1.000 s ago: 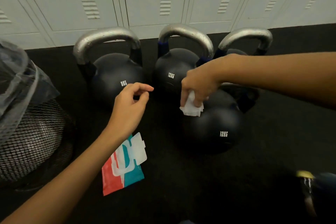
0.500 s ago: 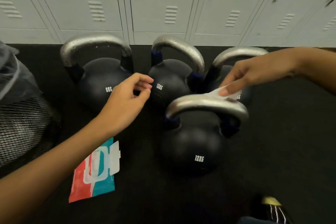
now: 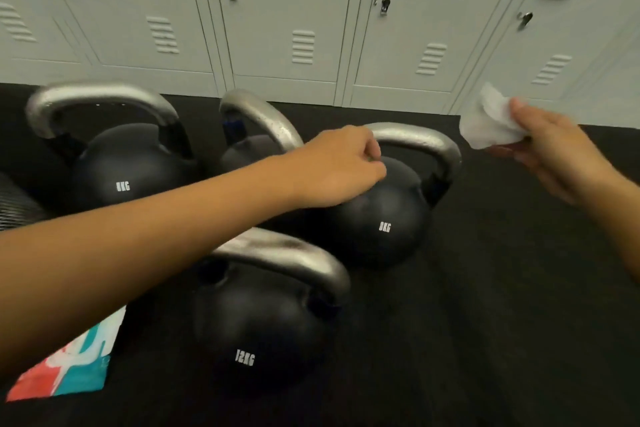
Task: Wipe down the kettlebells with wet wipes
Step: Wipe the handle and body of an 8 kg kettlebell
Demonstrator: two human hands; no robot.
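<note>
while the left hand (image 3: 341, 166) curls over the top of the right 8kg kettlebell (image 3: 377, 218), fingers at its silver handle (image 3: 419, 142), grip not clear, the right hand (image 3: 550, 152) pinches a crumpled white wipe (image 3: 488, 125) up in the air, right of that bell. 12kg kettlebell (image 3: 256, 326) sits nearer the camera, another 8kg bell (image 3: 124, 166) left, a fourth (image 3: 249, 135) behind the forearm. wipes pack (image 3: 65, 367) far left of the 12kg.

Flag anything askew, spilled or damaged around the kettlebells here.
Nothing stands out. All four kettlebells stand upright on the black mat; the wipes packet lies flat, and the wet wipe is in the right hand.
</note>
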